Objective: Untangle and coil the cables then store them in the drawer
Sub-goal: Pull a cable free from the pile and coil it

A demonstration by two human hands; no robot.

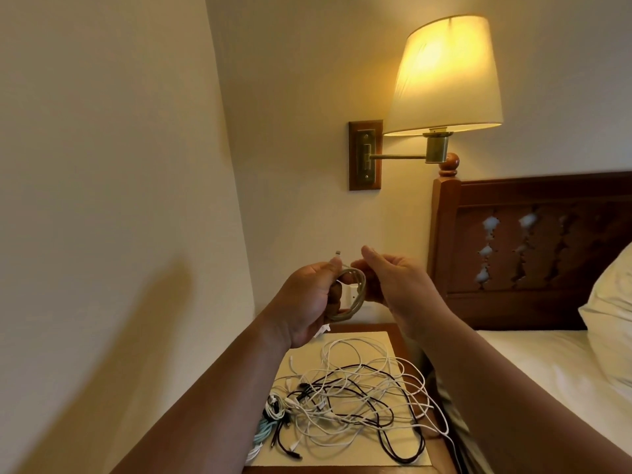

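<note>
Left hand (307, 299), grip closed round a coiled beige cable (358, 295) above the bedside surface (376, 327), right hand (400, 285) curled beside the coil, its grip impossible to tell, tangled white and black cables (349, 398) below

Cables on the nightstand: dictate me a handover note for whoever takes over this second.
The left hand grips a coiled beige cable, one plug end poking up. The right hand is at the coil's top; its grip is unclear.
On the nightstand the white and black cables lie tangled.
Done: one cable about coiled.
Left: untangle and coil the rest, then store all. The drawer is not in view.
</note>
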